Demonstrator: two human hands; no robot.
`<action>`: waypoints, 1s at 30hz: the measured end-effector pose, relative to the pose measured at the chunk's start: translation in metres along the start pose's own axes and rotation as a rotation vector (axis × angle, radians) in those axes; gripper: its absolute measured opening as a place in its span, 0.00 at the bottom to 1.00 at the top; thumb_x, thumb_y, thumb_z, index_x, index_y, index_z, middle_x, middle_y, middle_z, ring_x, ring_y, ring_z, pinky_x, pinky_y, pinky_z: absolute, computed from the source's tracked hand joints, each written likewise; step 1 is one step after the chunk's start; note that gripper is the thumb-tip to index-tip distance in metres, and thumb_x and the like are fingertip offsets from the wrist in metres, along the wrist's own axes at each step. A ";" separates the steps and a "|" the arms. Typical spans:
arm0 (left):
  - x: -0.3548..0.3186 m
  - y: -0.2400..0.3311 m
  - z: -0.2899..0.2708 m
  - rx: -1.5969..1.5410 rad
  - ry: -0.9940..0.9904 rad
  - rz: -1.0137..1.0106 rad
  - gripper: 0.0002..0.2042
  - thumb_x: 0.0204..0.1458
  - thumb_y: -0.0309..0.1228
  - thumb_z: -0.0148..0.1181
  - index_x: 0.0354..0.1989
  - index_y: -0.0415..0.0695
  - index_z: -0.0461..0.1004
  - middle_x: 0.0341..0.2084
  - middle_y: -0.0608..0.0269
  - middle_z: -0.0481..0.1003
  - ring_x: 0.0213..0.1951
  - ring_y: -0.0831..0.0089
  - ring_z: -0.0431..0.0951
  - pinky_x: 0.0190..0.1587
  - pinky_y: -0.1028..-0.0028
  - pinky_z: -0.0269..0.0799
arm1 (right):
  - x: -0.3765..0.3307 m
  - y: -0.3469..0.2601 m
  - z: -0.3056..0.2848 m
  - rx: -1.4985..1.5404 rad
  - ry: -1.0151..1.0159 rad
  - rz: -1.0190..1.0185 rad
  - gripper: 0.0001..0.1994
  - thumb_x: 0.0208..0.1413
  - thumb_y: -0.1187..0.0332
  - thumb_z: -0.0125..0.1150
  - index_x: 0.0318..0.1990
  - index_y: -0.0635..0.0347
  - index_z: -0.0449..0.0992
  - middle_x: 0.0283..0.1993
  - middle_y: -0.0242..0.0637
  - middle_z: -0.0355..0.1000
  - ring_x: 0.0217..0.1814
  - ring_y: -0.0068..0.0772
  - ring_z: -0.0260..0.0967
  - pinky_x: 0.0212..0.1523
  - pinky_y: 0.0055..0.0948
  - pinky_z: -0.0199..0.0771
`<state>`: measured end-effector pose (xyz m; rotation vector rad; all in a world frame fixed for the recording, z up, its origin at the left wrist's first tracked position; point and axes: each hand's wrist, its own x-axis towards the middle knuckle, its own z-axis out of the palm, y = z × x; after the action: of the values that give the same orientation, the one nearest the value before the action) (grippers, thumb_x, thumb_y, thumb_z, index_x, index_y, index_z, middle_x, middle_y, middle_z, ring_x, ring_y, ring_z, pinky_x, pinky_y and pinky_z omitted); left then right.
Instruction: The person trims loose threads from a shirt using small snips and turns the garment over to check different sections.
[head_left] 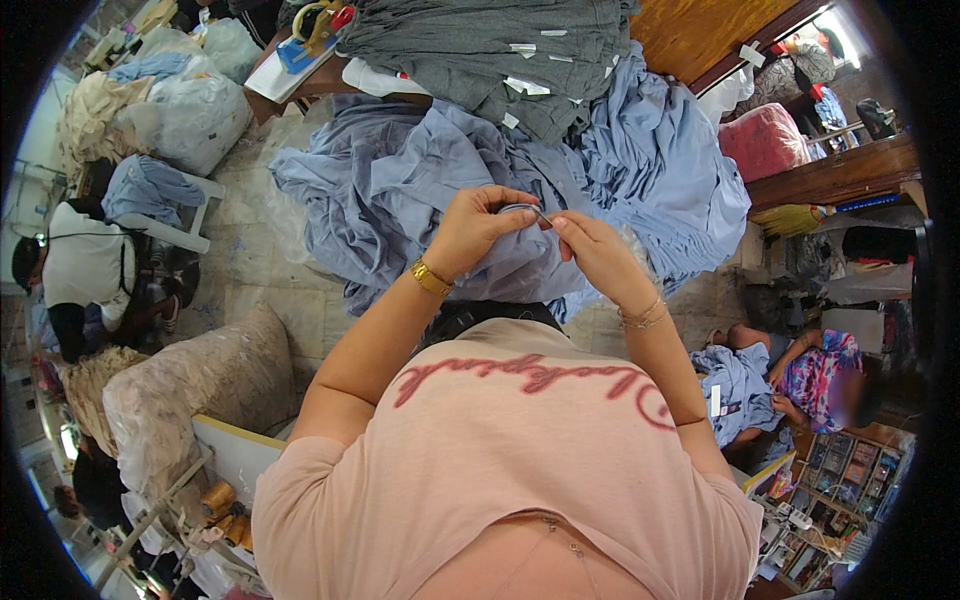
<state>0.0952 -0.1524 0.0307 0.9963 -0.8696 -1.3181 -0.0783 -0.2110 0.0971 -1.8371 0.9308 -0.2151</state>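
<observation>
My left hand (pixel 478 230) is closed on a small, thin, curved grey item (pixel 517 208) with a metallic look; its exact kind is too small to make out. The fingers of my right hand (pixel 598 255) pinch the item's dark, narrow end, so both hands meet on it in front of my chest. Below them spreads a large heap of light blue garments (pixel 420 165), which neither hand appears to grip. A gold watch sits on my left wrist and a thin bracelet on my right.
Dark grey garments (pixel 470 45) with white tags are stacked beyond the blue heap. A stuffed sack (pixel 215 365) stands at left, near a white stool (pixel 190 225). At right, a seated person handles blue cloth (pixel 735 385). Another person bends at far left.
</observation>
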 end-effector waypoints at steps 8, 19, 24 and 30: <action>-0.001 0.003 0.000 -0.022 0.012 -0.030 0.11 0.44 0.25 0.60 0.37 0.34 0.74 0.30 0.63 0.76 0.32 0.81 0.72 0.37 0.83 0.66 | 0.002 0.001 0.002 -0.044 0.024 -0.030 0.17 0.60 0.60 0.41 0.39 0.62 0.73 0.18 0.28 0.60 0.22 0.20 0.57 0.26 0.21 0.58; -0.010 0.013 0.012 0.673 0.208 0.247 0.11 0.38 0.26 0.64 0.33 0.39 0.77 0.25 0.61 0.77 0.25 0.82 0.73 0.29 0.82 0.66 | 0.001 -0.001 0.005 -0.183 0.087 -0.058 0.19 0.58 0.59 0.41 0.30 0.66 0.72 0.28 0.51 0.70 0.32 0.52 0.67 0.33 0.38 0.66; -0.013 0.011 0.015 0.721 0.249 0.342 0.10 0.37 0.27 0.64 0.32 0.40 0.77 0.23 0.58 0.76 0.22 0.79 0.73 0.25 0.80 0.65 | 0.003 -0.001 0.007 -0.256 0.094 -0.028 0.19 0.57 0.58 0.42 0.29 0.65 0.72 0.28 0.49 0.71 0.33 0.53 0.68 0.34 0.40 0.66; -0.013 0.010 0.015 0.731 0.248 0.324 0.10 0.38 0.28 0.64 0.31 0.40 0.77 0.24 0.57 0.76 0.22 0.76 0.73 0.25 0.80 0.65 | 0.004 0.000 0.008 -0.283 0.117 -0.025 0.18 0.56 0.57 0.43 0.27 0.64 0.72 0.26 0.50 0.70 0.31 0.54 0.67 0.32 0.41 0.65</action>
<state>0.0841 -0.1409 0.0460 1.4649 -1.2895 -0.5747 -0.0717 -0.2080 0.0929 -2.1153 1.0630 -0.2165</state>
